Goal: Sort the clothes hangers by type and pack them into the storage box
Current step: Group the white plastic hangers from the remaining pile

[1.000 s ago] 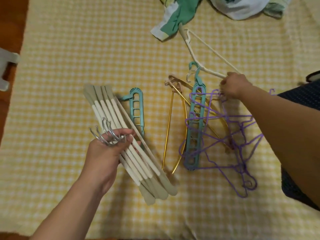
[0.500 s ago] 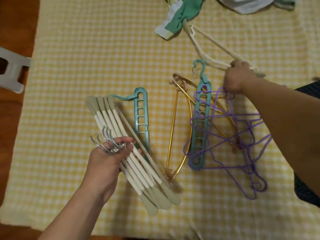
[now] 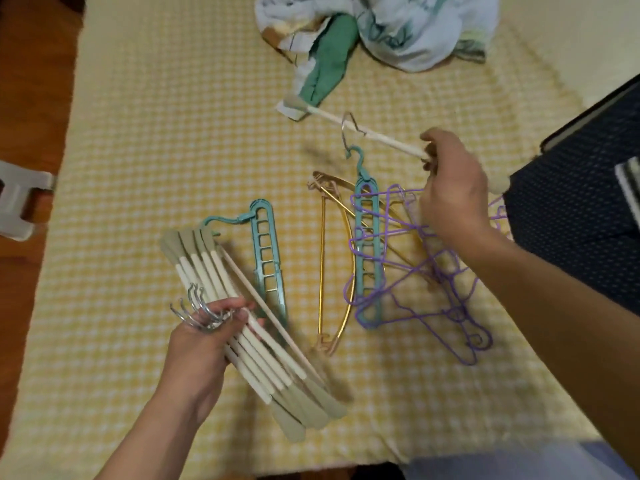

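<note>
1. Fingers of my left hand (image 3: 201, 344) curl round the hooks of the cream hanger bundle (image 3: 242, 327), fanned over the yellow checked cloth (image 3: 138, 133).
2. Right hand (image 3: 450, 188) pinches one more cream hanger (image 3: 367, 133), lifted, its far end near the crumpled clothes (image 3: 381, 29).
3. Next, I judge: swing its hook alongside the bundled hooks, arms parallel, avoiding the purple wire hangers (image 3: 433, 282).
4. Dark storage box (image 3: 571, 202) sits at right.

I see a yellow-and-white checked cloth (image 3: 138, 133) under everything. Near left, the bundled hangers (image 3: 242, 341) are cream with grey-green tips and silver hooks. Two slotted hangers (image 3: 268, 258) are teal, the middle ones (image 3: 337, 265) gold, the right tangle (image 3: 433, 289) purple. Far off, crumpled fabric (image 3: 381, 32) shows pale blue, white and green; at right, a navy dotted box (image 3: 581, 202).
</note>
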### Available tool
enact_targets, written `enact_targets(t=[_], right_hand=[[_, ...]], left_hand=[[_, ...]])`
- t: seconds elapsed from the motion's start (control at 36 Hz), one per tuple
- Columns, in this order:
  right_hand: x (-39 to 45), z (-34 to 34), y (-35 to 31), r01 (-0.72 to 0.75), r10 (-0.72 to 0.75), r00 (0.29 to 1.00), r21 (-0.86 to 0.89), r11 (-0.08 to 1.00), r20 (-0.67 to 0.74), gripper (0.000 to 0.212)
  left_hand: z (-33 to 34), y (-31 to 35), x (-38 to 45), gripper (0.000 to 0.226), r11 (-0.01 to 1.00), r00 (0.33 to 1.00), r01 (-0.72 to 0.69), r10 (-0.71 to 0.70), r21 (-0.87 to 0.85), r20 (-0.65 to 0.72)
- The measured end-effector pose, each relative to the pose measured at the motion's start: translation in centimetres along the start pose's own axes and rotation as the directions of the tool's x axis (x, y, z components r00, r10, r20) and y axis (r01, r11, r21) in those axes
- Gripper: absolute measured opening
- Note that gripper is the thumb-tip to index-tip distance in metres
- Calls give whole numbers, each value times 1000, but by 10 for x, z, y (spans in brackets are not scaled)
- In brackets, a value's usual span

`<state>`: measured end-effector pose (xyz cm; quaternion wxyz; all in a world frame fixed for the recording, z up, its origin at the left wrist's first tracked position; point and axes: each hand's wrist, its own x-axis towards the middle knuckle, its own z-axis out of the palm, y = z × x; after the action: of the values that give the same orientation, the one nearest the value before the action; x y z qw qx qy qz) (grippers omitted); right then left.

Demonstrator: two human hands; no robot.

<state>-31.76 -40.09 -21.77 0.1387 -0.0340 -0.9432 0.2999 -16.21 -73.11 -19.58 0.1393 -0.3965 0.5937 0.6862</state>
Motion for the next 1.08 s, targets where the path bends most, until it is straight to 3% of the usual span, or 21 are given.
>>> enact_targets(t=[0.06,0.19,0.42,0.56,0.75,0.97,1.08], right_hand=[[-22,-15,-1,76,-75,997,-74,994,10,49],[-56,-34,2,293,-294,955,-277,915,39,22],[-78,-16,-52,552,-543,800,44,833,255,25],[-104,23,-100,535,-589,732,246,808,341,27],[-127,56,-142,510,-611,696,340,790,377,36],[-144,70,-147,374,-499,788,365,853,360,37],[-156,76,-150,312,-414,843,316,896,343,32]], left_hand=[[-11,7,-4,18,1000,1000,3,-4,29,23],[-45,27,-6,16,999,997,-9,6,33,80],[-69,47,-16,15,989,953,40,-80,142,291],[-63,46,-38,24,992,916,34,-79,120,392],[-57,38,-55,25,978,876,2,-103,211,472],[-59,23,-60,22,933,861,-65,-127,355,492],[-56,17,-62,20,942,877,-28,-137,334,460]])
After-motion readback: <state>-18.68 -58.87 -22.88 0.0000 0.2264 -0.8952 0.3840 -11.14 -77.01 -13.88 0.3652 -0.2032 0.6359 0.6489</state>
